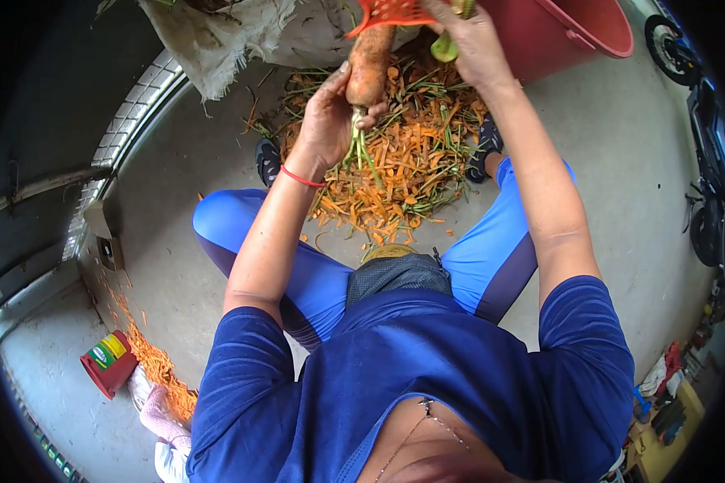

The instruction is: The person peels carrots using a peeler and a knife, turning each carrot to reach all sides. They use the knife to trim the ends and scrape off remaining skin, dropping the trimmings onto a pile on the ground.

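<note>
My left hand (330,117) is closed round a large, dirt-specked carrot (368,76), held upright with its cut green stems (360,149) hanging down. At the top of the frame, my right hand (479,48) grips a yellow-green handle (444,48). Its fingers also reach an orange-red piece with holes (391,11), which lies across the carrot's upper end. The frame edge cuts this piece off, and I cannot tell whether it joins the handle. Below both hands, a heap of carrot peelings and green stems (407,181) covers the floor between my feet.
A large red tub (556,40) stands at the upper right, beside the heap. A whitish woven sack (225,40) is at the upper left. Farther off are a small red bucket (105,374), more orange shreds (157,362) and a motorcycle (705,161) along the right.
</note>
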`<state>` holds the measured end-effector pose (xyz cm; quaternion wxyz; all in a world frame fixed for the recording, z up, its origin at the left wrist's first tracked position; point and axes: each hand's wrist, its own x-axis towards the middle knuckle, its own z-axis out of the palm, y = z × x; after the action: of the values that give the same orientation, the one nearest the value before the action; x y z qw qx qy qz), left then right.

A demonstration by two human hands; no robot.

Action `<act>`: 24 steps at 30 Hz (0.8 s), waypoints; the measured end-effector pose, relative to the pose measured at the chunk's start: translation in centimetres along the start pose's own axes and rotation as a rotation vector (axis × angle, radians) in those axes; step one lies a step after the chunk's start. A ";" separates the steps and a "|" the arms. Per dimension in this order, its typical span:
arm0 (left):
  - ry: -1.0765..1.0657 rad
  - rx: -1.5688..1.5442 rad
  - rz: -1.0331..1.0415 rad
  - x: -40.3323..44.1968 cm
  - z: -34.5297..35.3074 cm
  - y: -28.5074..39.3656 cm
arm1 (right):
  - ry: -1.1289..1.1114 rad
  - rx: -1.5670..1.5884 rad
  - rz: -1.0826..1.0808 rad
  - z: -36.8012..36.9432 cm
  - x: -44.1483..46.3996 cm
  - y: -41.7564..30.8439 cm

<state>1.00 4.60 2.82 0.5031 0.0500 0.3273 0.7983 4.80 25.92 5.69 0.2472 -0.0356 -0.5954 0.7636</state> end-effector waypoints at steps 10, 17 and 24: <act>0.208 0.135 0.113 -0.7 -3.1 0.3 | -0.262 -0.202 0.314 2.0 -2.6 -0.7; -0.070 0.041 0.213 -1.4 -2.4 1.5 | -0.033 -0.010 0.337 1.0 -1.9 -2.8; 0.070 0.162 0.304 -0.6 -1.7 3.0 | -0.121 -0.227 0.277 -0.1 -2.0 -0.9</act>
<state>-1.75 2.44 3.34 0.3590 0.1117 0.3966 0.8375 6.89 25.30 6.00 0.0980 -0.0988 -0.6808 0.7191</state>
